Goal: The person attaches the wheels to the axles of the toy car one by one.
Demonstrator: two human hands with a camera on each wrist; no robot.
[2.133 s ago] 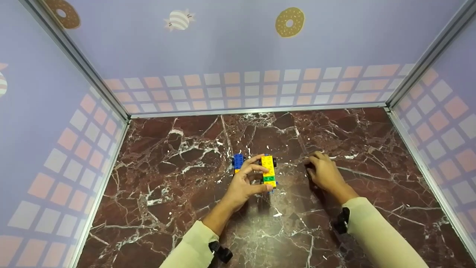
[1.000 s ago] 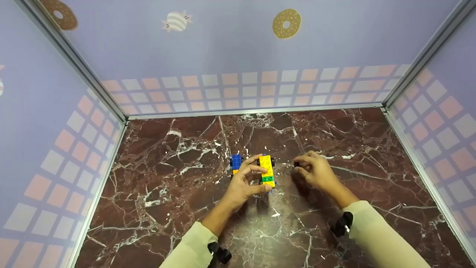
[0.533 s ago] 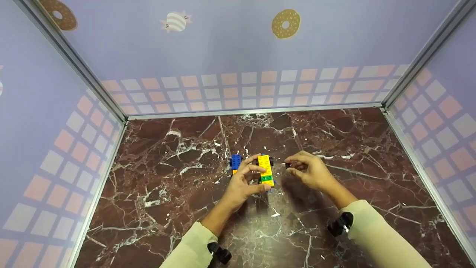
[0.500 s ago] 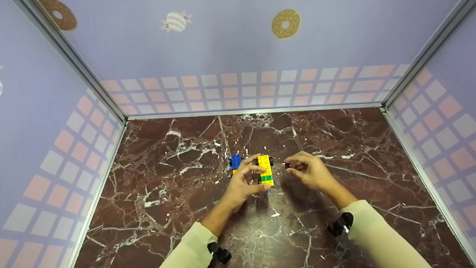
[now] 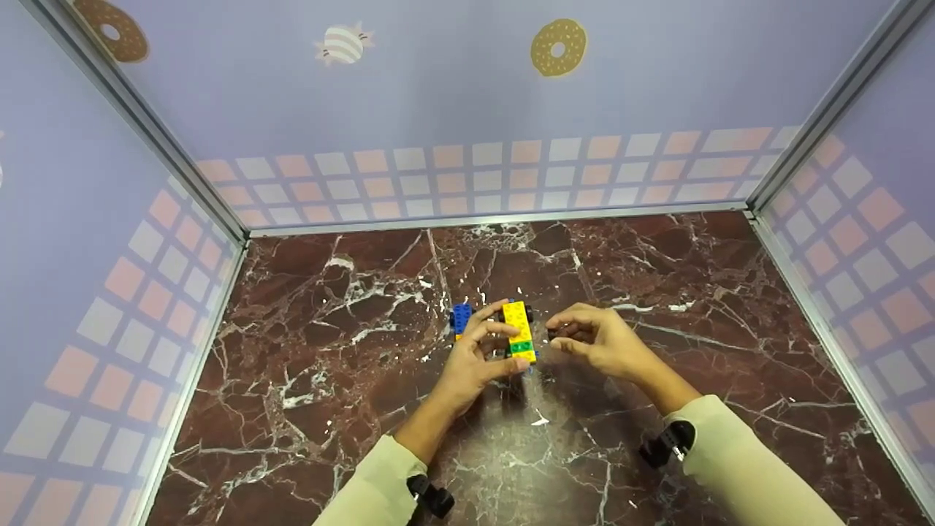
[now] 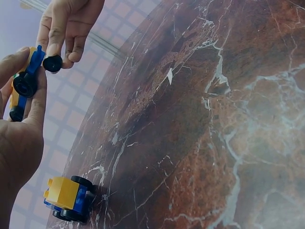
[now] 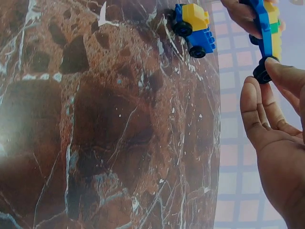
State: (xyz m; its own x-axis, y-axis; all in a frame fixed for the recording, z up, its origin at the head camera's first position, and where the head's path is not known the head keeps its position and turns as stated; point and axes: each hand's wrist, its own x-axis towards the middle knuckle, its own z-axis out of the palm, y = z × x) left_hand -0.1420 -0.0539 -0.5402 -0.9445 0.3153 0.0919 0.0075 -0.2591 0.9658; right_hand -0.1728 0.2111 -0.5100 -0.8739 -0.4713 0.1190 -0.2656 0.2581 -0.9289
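Observation:
My left hand [image 5: 467, 365] grips a toy car [image 5: 516, 318] built of yellow and green bricks, holding it above the table between thumb and fingers. Its blue base [image 7: 263, 26] and black wheels [image 6: 25, 85] show in the wrist views. Just right of this car, my right hand [image 5: 606, 340] pinches a loose black wheel [image 6: 52, 63] between thumb and fingers. In the left wrist view a small gap separates that wheel from the car's blue base. A second toy car [image 6: 64, 192], blue and yellow with black wheels, stands on the table, partly hidden behind my left hand in the head view.
The dark red marbled table [image 5: 350, 416] has white veins. Purple panels [image 5: 438, 88] with printed squares enclose it at the back and both sides, joined by metal corner posts [image 5: 825, 109]. Black cameras [image 5: 431, 497] are strapped to both wrists.
My right hand has moved left with the black wheel, from well away to close beside the held car. My left hand keeps its grip and has barely shifted. The second car stays put.

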